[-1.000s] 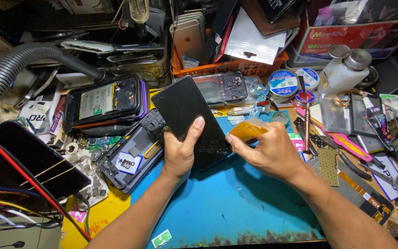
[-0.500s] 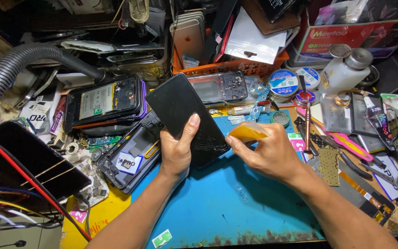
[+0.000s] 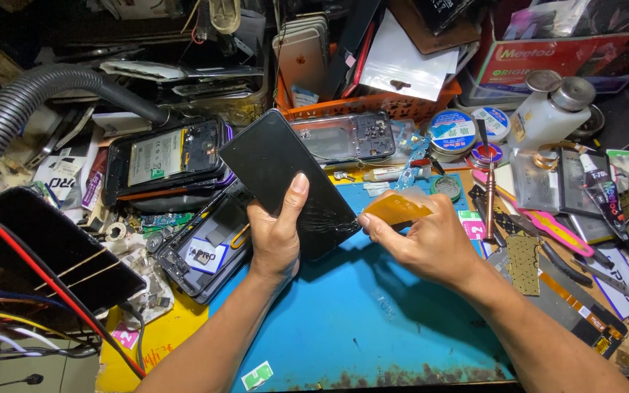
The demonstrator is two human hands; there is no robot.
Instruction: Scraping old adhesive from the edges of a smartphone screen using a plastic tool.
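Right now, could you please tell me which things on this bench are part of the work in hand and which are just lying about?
In hand:
left hand holding the black phone screen
right hand pressing the yellow plastic card to the screen's edge

Lying about:
opened phone
grey hose
orange basket
white bottle
tape rolls
blue mat
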